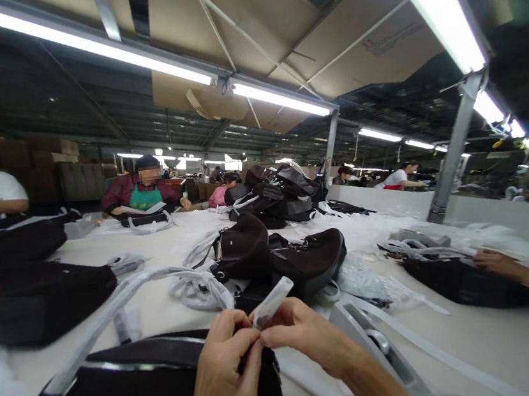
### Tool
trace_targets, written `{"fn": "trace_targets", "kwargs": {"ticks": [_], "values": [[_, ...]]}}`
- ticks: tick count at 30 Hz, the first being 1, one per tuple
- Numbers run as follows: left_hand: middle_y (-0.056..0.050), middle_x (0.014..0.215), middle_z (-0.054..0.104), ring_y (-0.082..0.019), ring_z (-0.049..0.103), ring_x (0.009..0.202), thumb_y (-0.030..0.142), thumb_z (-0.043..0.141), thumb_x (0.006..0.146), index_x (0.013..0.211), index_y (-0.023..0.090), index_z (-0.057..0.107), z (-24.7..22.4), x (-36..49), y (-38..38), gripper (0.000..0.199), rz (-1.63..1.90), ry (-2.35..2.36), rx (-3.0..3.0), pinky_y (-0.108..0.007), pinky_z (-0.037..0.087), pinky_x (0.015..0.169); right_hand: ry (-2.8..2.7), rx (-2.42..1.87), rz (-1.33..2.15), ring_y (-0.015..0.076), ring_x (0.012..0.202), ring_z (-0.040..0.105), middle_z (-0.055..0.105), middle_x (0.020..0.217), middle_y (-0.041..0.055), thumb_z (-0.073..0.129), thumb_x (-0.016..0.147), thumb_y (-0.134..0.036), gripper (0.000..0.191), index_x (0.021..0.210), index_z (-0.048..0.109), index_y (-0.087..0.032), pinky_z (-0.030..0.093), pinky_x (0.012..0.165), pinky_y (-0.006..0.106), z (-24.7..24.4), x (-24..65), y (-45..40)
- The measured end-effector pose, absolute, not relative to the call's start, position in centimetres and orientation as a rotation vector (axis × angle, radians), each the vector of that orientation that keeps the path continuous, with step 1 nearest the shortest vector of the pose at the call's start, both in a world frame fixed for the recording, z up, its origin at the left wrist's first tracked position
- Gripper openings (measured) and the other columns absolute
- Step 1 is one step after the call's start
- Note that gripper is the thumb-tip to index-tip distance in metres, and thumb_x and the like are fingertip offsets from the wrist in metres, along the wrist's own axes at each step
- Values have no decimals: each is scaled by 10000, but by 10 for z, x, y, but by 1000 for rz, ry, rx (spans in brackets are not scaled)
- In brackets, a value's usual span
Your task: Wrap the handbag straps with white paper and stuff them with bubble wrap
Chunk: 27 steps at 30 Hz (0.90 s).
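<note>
Between my fingertips is a strip of white wrapping (273,301), its free end sticking up and to the right. My left hand (227,363) pinches its lower end, thumb against fingers. My right hand (305,334) pinches the same spot from the other side; the fingertips of both hands meet there. Below and left of them lies a black bag (137,380) with a shiny zipper along its top. Its handle (126,292), wrapped in white, arches up and away to the left. Whatever the strip's lower end covers is hidden by my fingers.
A grey tape dispenser (373,339) stands right of my right hand. More black bags (308,257) lie ahead, with a pile (273,190) behind. At right, a co-worker's hands (499,265) touch another bag (467,279). White strips (432,344) and clear plastic (361,279) lie on the table.
</note>
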<state>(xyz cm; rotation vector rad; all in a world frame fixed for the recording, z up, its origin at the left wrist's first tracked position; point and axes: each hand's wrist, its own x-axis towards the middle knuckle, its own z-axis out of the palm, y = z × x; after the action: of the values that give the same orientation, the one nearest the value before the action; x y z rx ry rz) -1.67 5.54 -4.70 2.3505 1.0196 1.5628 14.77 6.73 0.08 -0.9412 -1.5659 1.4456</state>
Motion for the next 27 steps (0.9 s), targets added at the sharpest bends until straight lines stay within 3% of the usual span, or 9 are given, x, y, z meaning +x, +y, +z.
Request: {"fn": "trace_targets", "kwargs": {"ticks": [3,7,13,19,23,27], "values": [[-73,922,639,-207,630,885,115,496,918,875,203,726,-46,-16,56,250,1604,968,2304,-295,554,753,-1542,-813,1552,145,808,577,672,832,-10,723,581,-133,328,907,705,-158,421,764,257,-1,153,66],[-73,978,676,-213,640,935,104,508,910,927,221,740,-44,-17,55,260,1644,919,2284,-309,563,807,-1471,-737,1542,143,800,582,668,858,-14,783,589,-149,383,960,691,-174,431,766,266,-14,152,68],[-60,969,701,-212,650,921,120,515,908,883,226,718,-49,-19,59,231,1636,926,2241,-319,555,811,-1428,-712,1398,144,748,558,634,766,-30,733,614,-142,236,837,673,-191,419,732,266,-29,145,72],[-22,876,667,-204,647,843,156,529,827,887,215,593,-45,-22,60,105,1535,1045,1974,-316,525,762,-1422,-734,1339,138,717,535,607,732,-32,722,649,-168,176,797,630,-190,395,706,264,-32,145,73],[-43,1011,669,-239,617,978,263,545,877,1036,225,630,-40,-19,62,185,1417,1079,1950,-366,486,862,-1472,-751,1309,135,705,522,602,744,-28,723,683,-191,175,841,649,-180,385,686,265,-31,143,74],[-38,927,655,-242,585,915,339,530,922,941,230,676,-40,-14,67,183,1360,1117,1940,-366,448,837,-1493,-822,1252,136,711,527,606,758,-24,715,707,-216,163,846,642,-173,392,678,263,-30,144,73]]}}
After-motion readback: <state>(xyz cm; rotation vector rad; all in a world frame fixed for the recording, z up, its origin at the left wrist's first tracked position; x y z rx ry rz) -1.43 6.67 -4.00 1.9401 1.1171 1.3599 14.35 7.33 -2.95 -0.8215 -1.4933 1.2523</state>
